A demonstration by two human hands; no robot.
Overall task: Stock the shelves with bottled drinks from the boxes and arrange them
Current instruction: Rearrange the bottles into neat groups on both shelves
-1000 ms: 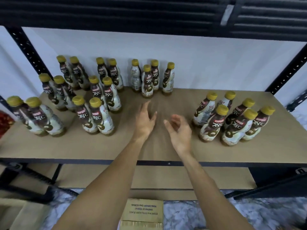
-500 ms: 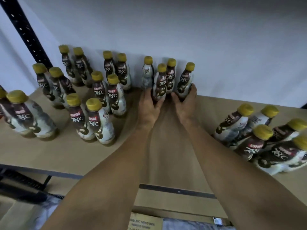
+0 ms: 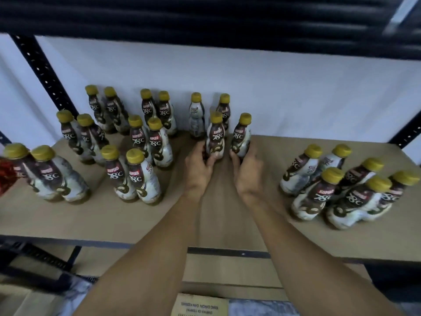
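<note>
Two bottles are standing in the middle of the shelf (image 3: 218, 215), and each hand is holding one low down. The left hand (image 3: 197, 171) is curling its fingers round the base of the left bottle (image 3: 215, 135), with the thumb pressing on the near side. The right hand (image 3: 249, 173) is wrapping the base of the right bottle (image 3: 242, 135) the same way.

Both bottles are small and waisted. Each is wearing a mustard-yellow cap and a dark brown and cream label, with "78°C" showing on the near face. Each is standing upright, long axis vertical, cap pointing up. The two are sitting just beside each other with a narrow gap between them. Fingers are hiding the bases, so whether they are touching the board cannot be told.

Just behind them the back pair (image 3: 196, 117) is standing against the white wall (image 3: 296, 99).

To the left, the left block (image 3: 136, 156) of like bottles is standing in pairs, running from the wall toward the front edge beside a black post (image 3: 43, 71). To the right, well apart from the hands, the right cluster (image 3: 337, 190) of six is standing close together.

A cardboard box (image 3: 200, 304) is lying below the shelf.
</note>
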